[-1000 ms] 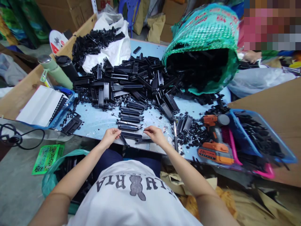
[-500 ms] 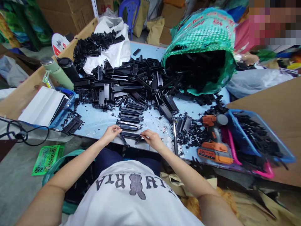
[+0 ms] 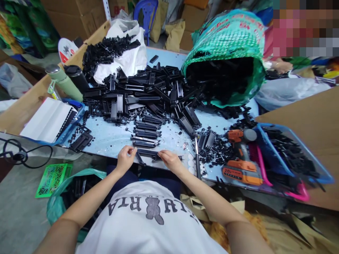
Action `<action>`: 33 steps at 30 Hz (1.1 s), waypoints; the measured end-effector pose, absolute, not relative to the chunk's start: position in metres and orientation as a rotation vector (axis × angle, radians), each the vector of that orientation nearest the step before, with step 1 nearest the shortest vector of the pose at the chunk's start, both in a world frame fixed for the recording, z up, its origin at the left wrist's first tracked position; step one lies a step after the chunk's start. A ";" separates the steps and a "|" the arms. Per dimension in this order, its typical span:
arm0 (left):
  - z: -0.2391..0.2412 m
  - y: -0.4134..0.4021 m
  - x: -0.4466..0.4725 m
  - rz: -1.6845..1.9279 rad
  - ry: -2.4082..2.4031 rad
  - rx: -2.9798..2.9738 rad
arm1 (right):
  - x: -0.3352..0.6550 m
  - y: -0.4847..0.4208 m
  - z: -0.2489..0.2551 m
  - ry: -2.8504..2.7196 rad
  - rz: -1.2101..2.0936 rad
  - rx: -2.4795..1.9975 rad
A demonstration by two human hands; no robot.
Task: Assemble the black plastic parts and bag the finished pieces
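Cluttered with cardboard boxes and sacks, the workroom closes round a pale blue table (image 3: pixel 111 135) seen from above; a person in a white printed shirt sits at its near edge, both bare forearms reaching forward. Largest on the table is a green woven sack (image 3: pixel 233 38) lying on its side at the far right, its dark mouth spilling black parts; beside it a wide heap of black plastic parts (image 3: pixel 148 91) covers the middle of the table; a white bag (image 3: pixel 132 56) at the far left carries more of them. At the right edge stands a blue tray (image 3: pixel 321 169) filled with black pieces, with pink handles showing just under it; near it lies an orange cordless drill (image 3: pixel 239 155), ringed by small black bits. At the left a white ribbed sheet (image 3: pixel 45 120) rests in another blue tray, with a pale green bottle (image 3: pixel 63 83) and a black bottle (image 3: pixel 76 77) just behind it; a green grid panel (image 3: pixel 51 178) lies on the floor below. A short row of black strips (image 3: pixel 145 134) lies laid out in front of the person; the nearest black strip (image 3: pixel 147 152) sits at the table's near edge, between the two hands. The left hand (image 3: pixel 124 158) pinches that strip's left end between thumb and fingertips; the right hand (image 3: pixel 171 160) lies over its right end, fingers curled down onto it, though whether it grips or only presses cannot be told.
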State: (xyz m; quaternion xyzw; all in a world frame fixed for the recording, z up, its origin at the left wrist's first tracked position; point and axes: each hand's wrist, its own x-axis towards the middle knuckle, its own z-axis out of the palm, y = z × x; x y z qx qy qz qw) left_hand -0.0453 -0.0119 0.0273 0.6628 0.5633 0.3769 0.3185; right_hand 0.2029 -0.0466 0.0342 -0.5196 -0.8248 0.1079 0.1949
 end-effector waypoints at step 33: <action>0.010 -0.036 -0.005 0.648 1.247 2.549 | 0.218 -0.034 0.019 -2.510 0.167 -1.119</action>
